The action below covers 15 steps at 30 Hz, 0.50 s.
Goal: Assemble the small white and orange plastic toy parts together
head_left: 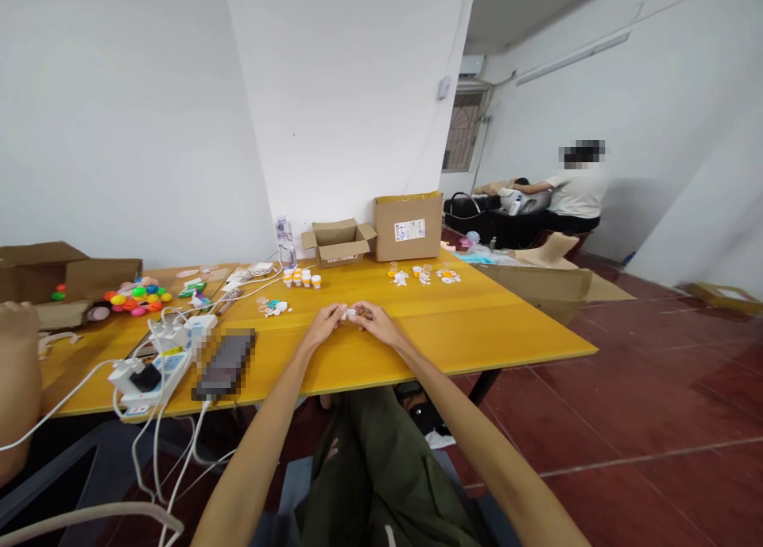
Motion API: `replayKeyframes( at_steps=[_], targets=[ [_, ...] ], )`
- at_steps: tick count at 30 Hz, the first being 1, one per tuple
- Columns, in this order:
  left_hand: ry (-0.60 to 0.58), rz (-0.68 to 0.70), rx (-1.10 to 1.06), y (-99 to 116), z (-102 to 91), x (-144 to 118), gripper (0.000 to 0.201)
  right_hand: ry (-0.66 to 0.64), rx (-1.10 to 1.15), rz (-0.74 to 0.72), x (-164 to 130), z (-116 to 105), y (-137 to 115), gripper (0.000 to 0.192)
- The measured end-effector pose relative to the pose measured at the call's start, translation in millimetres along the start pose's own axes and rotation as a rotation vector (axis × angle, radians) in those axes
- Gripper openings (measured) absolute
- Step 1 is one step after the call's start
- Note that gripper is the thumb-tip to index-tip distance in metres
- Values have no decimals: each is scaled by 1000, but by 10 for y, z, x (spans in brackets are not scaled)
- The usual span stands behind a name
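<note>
Over the front part of the yellow table (477, 328), my left hand (326, 323) and my right hand (377, 323) meet fingertip to fingertip. A small white piece (350, 313) is pinched between them; its kind is too small to make out. Beyond my left hand stand several small white jars with orange bands (306, 279). Nearer to it lies a pile of white pieces (277, 308) with a teal ring-like part among them. Farther off, past my right hand, are small heaps of white pieces (401, 278) with orange parts and clear cups.
An open carton (338, 249), a closed carton (408, 227) and a bottle (286, 245) stand against the wall. To the left are a power strip (172, 368) with trailing cables, a phone (225, 364) and colourful balls (140, 294). A person (575, 185) sits at the far right.
</note>
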State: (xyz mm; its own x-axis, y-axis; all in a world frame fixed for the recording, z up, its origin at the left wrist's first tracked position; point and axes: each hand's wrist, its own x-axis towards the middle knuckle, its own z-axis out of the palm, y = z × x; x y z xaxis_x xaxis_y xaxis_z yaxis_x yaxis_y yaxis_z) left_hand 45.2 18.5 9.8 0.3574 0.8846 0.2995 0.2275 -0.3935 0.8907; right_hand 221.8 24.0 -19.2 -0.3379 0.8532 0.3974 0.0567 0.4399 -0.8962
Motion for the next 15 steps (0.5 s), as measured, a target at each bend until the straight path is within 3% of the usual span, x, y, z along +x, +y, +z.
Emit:
replayKeyframes(
  at_steps=[15],
  targets=[
    [-5,-31,-21,-5,18,0,45,19,-126,-45,-23,-16,11,29]
  ],
)
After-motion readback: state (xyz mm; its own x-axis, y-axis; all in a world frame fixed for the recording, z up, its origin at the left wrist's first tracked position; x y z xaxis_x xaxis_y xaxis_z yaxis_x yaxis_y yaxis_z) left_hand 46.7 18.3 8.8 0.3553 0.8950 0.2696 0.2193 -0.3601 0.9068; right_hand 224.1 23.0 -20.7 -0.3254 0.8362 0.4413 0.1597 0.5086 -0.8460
